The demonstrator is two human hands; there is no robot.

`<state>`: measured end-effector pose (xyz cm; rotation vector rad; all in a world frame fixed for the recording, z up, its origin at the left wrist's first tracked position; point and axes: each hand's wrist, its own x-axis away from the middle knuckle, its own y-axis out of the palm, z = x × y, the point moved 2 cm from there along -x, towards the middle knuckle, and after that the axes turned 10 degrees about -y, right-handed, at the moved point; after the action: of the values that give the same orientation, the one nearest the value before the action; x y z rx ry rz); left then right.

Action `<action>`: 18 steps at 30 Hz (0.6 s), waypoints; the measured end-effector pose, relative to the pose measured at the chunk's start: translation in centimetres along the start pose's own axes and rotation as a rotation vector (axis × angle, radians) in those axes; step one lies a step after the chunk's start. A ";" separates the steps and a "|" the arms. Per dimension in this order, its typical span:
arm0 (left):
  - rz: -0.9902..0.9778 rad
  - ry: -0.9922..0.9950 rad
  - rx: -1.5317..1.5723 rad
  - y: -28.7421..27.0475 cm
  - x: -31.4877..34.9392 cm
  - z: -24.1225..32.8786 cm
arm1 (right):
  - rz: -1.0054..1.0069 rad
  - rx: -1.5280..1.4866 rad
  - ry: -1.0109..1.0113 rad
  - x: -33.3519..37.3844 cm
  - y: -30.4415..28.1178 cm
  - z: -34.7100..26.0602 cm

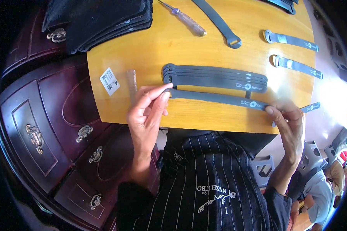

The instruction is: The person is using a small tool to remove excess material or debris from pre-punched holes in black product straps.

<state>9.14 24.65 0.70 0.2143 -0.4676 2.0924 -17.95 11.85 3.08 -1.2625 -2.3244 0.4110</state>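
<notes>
A dark grey strap (216,99) is stretched level between my two hands, just on the near side of a stack of straps. My left hand (148,109) pinches its left end, where the slotted tip is mostly covered by the fingers. At the other end, my right hand (287,119) grips the strap between thumb and fingers. Several like straps lie overlapped in the stack of straps (216,77), their slotted ends lined up at the left. Beyond my right hand, the end of another strap (312,107) sticks out past the table edge.
On the wooden table (142,57) lie a screwdriver (189,22), a longer loose strap (218,23), two looped straps (293,40) at the right and a white label (110,81). A pile of black straps (112,23) fills the far left corner. Dark cabinets (38,123) stand left.
</notes>
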 end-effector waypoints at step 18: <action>0.147 0.019 0.000 0.7 -1.5 -1.0 | 0.082 0.035 0.018 -1.7 1.1 0.7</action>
<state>9.43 23.60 -0.92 0.1645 -0.4843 2.2355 -16.68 11.00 1.56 -1.3430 -2.2462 0.4641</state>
